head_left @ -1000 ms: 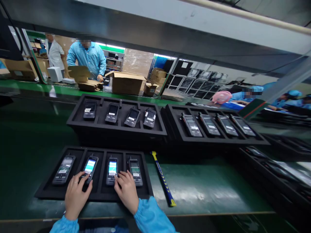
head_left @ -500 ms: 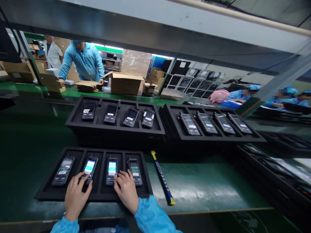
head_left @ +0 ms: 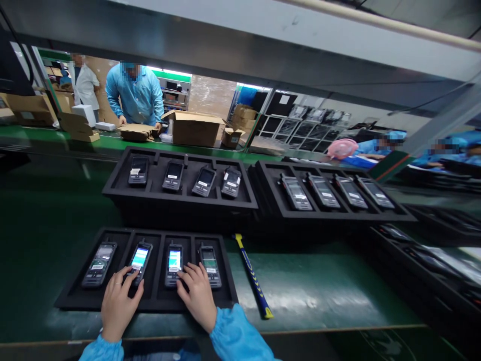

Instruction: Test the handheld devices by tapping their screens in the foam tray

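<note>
A black foam tray (head_left: 154, 293) lies before me, with rugged handheld phones in its compartments. My left hand (head_left: 121, 302) rests over the second phone (head_left: 140, 257), whose screen is lit; its fingertips touch the keypad, thumb apart. My right hand (head_left: 198, 296) is at the third phone (head_left: 174, 259), also lit, its fingers spread at the lower right side of the keypad and reaching towards the fourth phone (head_left: 209, 260). Neither hand grips anything. At the left end lies the first phone (head_left: 99, 263), its screen dark with a reflection.
Right of the tray lies a blue and yellow stick-like handle (head_left: 253, 278). Behind stand a stacked foam tray (head_left: 176, 198) and another stack (head_left: 338, 216), both bearing phones. A co-worker (head_left: 136, 95) stands across the bench near a cardboard box (head_left: 194, 131). A shelf beam (head_left: 225, 55) crosses overhead.
My hands stay in nearly the same place on the phones. The content on the third phone's screen differs slightly. Across the bench, the co-worker's arm has drawn inward to the flat cardboard.
</note>
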### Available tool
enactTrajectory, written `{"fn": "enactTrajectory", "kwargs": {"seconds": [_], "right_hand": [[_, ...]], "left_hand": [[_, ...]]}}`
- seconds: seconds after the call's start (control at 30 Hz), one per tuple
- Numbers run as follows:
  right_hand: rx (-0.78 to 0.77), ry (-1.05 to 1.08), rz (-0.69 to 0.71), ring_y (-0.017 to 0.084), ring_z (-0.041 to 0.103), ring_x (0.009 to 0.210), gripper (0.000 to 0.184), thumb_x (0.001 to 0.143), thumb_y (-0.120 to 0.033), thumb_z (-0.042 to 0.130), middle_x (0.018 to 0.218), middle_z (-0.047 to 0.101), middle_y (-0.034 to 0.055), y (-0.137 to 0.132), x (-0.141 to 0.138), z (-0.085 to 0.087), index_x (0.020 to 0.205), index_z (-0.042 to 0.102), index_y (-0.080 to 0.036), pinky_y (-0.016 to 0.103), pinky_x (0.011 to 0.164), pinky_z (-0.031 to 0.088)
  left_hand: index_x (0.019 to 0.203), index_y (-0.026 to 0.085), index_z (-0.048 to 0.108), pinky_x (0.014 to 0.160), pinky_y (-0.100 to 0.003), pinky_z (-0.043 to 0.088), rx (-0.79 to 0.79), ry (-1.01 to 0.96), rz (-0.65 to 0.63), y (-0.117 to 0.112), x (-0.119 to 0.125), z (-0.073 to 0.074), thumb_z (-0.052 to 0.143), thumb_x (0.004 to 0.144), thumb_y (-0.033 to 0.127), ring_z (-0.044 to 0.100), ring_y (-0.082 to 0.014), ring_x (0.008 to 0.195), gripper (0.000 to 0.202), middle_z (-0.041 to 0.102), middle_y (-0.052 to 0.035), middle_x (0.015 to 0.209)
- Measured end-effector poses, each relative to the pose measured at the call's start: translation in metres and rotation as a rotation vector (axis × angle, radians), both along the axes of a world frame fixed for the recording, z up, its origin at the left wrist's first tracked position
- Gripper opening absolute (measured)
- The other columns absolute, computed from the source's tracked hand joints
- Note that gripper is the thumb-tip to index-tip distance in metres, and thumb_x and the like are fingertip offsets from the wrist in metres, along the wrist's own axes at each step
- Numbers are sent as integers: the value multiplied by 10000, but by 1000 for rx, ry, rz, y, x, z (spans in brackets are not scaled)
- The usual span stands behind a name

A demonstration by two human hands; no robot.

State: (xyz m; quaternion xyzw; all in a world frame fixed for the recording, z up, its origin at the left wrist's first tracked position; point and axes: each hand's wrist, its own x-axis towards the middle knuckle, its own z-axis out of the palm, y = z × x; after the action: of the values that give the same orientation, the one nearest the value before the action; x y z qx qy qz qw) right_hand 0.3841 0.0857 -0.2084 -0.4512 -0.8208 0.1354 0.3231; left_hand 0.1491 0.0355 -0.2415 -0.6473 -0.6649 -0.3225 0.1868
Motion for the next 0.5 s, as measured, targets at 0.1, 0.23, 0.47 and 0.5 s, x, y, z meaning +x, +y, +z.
{"fn": "enactTrajectory", "kwargs": {"seconds": [0.1,0.23,0.47,0.5], "right_hand": [[-41,-84,-36,285,481,1187,457,827,-152,652,1185,603,128,11,-5,7,1263,525,-94,534,1100,303],[-72,-165,-62,309,473,1199,457,852,-207,646,1189,606,135,27,-14,10,1273,519,-83,556,1110,281],[-84,-163,-40,296,471,1197,446,895,-224,618,1205,609,101,30,-15,7,1310,492,-120,560,1111,269],[-81,-162,-38,294,471,1197,457,896,-225,617,1212,603,103,29,-15,7,1321,483,-122,557,1109,272]], "left_hand": [[1046,196,619,868,-379,473,-2,3,1,0,0,0,615,831,321,550,-224,996,249,582,-69,1108],[1035,195,622,869,-385,474,3,2,8,-1,1,2,608,833,320,552,-226,992,238,587,-71,1103],[1043,197,620,872,-385,474,-4,-6,0,-1,1,2,621,826,318,555,-225,989,249,590,-72,1104],[1045,198,620,874,-386,474,-1,-5,0,-1,1,2,623,824,316,556,-225,988,250,591,-72,1105]]}}
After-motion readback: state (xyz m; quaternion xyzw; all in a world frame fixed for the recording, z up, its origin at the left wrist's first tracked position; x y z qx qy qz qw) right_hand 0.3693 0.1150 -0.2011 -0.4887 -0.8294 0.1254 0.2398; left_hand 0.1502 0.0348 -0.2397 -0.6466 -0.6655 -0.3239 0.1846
